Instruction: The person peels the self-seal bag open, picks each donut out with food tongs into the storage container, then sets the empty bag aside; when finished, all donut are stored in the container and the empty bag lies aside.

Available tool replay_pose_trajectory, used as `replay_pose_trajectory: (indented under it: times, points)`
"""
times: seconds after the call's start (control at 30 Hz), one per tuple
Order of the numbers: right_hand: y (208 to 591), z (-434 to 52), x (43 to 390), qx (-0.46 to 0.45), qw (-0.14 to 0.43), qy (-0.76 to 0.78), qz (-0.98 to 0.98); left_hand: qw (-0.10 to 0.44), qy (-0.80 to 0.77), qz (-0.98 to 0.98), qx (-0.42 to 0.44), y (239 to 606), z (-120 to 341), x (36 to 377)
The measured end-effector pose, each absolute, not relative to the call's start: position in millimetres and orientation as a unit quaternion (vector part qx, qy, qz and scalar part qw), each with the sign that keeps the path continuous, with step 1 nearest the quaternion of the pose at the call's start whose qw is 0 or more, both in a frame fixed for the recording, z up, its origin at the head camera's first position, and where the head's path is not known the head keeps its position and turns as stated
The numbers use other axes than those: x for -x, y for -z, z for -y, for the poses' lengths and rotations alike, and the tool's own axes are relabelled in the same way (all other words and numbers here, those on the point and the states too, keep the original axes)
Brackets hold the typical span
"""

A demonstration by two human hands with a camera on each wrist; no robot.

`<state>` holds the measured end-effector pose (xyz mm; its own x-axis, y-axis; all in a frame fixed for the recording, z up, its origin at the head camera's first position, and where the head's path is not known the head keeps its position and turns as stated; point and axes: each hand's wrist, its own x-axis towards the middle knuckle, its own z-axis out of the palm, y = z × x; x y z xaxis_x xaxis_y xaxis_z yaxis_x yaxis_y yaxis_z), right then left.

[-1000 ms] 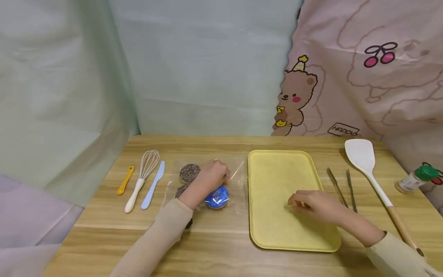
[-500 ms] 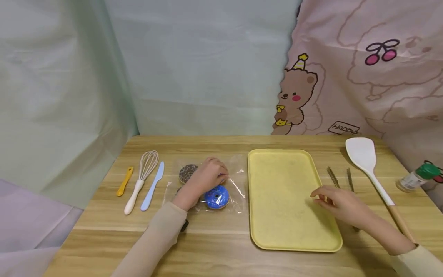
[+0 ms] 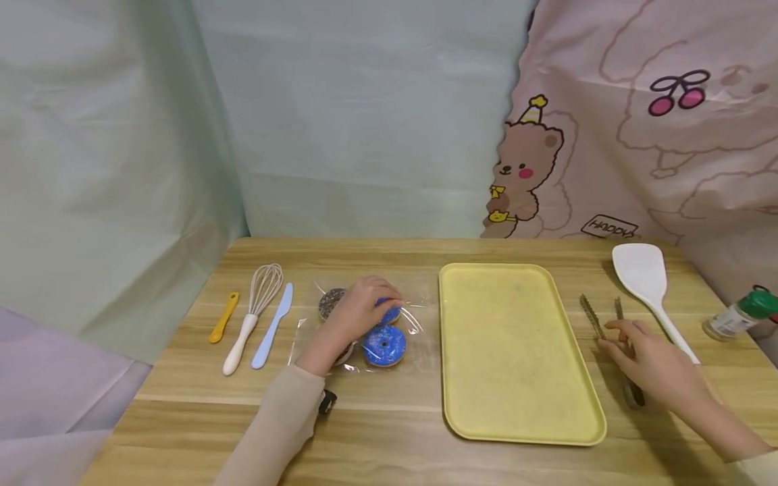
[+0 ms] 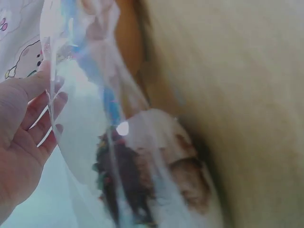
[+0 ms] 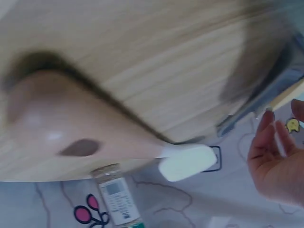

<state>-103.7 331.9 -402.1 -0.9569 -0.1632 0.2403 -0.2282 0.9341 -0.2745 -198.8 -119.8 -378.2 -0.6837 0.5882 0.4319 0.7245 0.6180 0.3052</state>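
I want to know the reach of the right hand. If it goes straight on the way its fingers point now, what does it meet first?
Probably the metal tongs: the right hand points up-left, its fingertips already at them. Contact is unclear.

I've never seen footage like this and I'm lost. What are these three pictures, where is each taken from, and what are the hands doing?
No machine: a person works with bare hands. The wide picture comes from a camera on their head; the two blurry ones from cameras on each wrist. On the wooden table lie a yellow tray, a whisk, a blue knife, a white spatula and a spice jar. The left hand rests on a clear bag of doughnuts. The right hand touches metal tongs; whether it grips them is unclear.
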Motion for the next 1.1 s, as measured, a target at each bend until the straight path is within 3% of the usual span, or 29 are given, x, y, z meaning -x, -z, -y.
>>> replay_pose_trajectory:
  times: [0.23, 0.47, 0.67, 1.1]
  points:
    - [407.4, -348.3, 100.5, -0.002, 0.037, -0.153, 0.987, 0.123, 0.289, 0.891, 0.329, 371.8, 122.3, 194.6]
    - [406.9, -348.3, 101.4, 0.046, -0.077, -0.152, 0.984, 0.107, 0.323, 0.888, 0.311, 368.8, 124.8, 194.2]
    - [408.2, -345.9, 103.4, 0.040, -0.084, -0.138, 0.986, 0.073, 0.355, 0.889, 0.280, 364.2, 126.1, 193.8]
    - [403.9, -347.3, 112.6, -0.006, -0.078, -0.145, 0.986, 0.055, 0.378, 0.886, 0.262, 365.3, 126.2, 192.5]
